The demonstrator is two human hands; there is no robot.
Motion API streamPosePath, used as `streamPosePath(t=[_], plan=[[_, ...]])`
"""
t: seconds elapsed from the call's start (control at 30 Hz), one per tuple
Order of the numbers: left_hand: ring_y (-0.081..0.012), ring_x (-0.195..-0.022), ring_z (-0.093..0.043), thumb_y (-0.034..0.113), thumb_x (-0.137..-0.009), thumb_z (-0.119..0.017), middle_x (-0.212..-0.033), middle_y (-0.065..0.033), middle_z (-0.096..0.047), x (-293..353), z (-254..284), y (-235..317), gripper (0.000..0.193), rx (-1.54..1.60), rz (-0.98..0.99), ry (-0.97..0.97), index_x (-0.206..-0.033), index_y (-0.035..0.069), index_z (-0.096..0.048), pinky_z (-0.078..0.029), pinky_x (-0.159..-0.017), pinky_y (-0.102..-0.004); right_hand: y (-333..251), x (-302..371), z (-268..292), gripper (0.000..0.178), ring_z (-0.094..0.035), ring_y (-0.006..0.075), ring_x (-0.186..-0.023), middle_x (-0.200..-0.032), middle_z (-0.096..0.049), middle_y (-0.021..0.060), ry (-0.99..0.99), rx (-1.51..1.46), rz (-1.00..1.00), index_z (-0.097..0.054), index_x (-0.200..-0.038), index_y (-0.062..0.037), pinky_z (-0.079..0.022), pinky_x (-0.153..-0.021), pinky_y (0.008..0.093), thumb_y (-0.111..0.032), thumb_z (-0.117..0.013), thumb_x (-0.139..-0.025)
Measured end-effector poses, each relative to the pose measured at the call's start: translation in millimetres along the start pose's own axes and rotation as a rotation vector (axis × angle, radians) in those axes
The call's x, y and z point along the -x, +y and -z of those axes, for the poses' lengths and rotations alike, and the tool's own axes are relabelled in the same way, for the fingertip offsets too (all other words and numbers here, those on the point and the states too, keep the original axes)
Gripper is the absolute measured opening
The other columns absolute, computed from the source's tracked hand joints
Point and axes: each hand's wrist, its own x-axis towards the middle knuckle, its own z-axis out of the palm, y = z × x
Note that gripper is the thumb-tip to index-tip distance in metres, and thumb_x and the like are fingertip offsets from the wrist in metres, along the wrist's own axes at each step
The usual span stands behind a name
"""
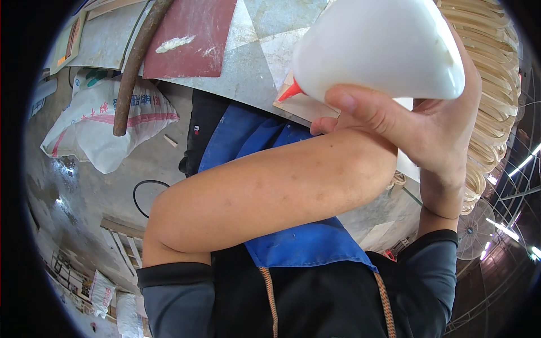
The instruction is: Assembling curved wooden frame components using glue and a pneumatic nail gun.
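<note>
One white bottle point(377, 48) tilts at the frame's upper right, grasped by the right hand point(431, 124); the left hand point(326, 125), mostly hidden, I cannot read. Dispensing seems underway; next likely needs the red nozzle point(291, 90) steadied along the pale wood point(304, 108).

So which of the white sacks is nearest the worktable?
The large pink-banded sack at upper left, partly behind the brown pole; the other white sacks lie farther off, lower left.
</note>
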Motion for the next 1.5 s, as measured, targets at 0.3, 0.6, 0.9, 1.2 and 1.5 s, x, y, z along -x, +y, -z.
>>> streamPosePath(t=[0.3,0.6,0.9,1.2,1.5], plan=[[-0.0398,-0.143,-0.057,0.013,-0.096,-0.071,-0.158,-0.023,-0.06,-2.7,4.9,3.4,0.063,-0.012,-0.006,-0.013,-0.157,-0.001,-0.06,-0.047,-0.119,-0.0446,4.5,0.7,1.1,0.115,-0.077,0.0435,-0.119,-0.138,-0.069,0.0278,0.103,0.012,0.069,-0.046,-0.157,0.0101,-0.071,-0.1,0.0499,-0.016,-0.108,-0.064],[-0.0391,-0.143,-0.058,0.013,-0.095,-0.072,-0.158,-0.0225,-0.061,-8.4,26.0,8.7,0.064,-0.02,-0.022,-0.014,-0.157,0.0,-0.061,-0.048,-0.119,-0.0441,13.7,-0.9,1.9,0.111,-0.081,0.04,-0.108,-0.13,-0.075,0.0244,0.164,0.006,0.162,-0.05,-0.154,0.008,-0.073,-0.092,0.0459,-0.012,-0.109,-0.062],[-0.0383,-0.142,-0.059,0.013,-0.094,-0.074,-0.158,-0.022,-0.061,-7.9,19.6,10.1,0.065,-0.03,-0.025,-0.027,-0.156,0.001,-0.062,-0.048,-0.119,-0.0437,33.4,3.1,16.4,0.089,-0.081,0.0396,-0.104,-0.122,-0.081,0.0209,0.168,0.274,0.446,-0.06,-0.152,-0.0026,-0.071,-0.086,0.0449,-0.018,-0.102,-0.076],[-0.0376,-0.141,-0.059,0.013,-0.092,-0.076,-0.158,-0.0214,-0.061,-12.3,21.6,12.9,0.066,-0.043,-0.038,-0.04,-0.156,0.002,-0.063,-0.049,-0.119,-0.0433,36.9,4.1,17.3,0.09,-0.083,0.0398,-0.105,-0.123,-0.081,0.0215,0.201,0.176,0.469,-0.065,-0.146,-0.0024,-0.074,-0.082,0.0483,-0.007,-0.106,-0.066],[-0.0369,-0.14,-0.06,0.014,-0.091,-0.077,-0.158,-0.0209,-0.062,-12.1,25.6,8.7,0.067,-0.044,-0.04,-0.048,-0.155,0.003,-0.063,-0.05,-0.119,-0.0428,37.8,2.6,16.1,0.087,-0.084,0.0354,-0.097,-0.115,-0.083,0.0196,0.14,0.22,0.559,-0.067,-0.143,-0.001,-0.073,-0.082,0.0443,-0.008,-0.108,-0.066]])
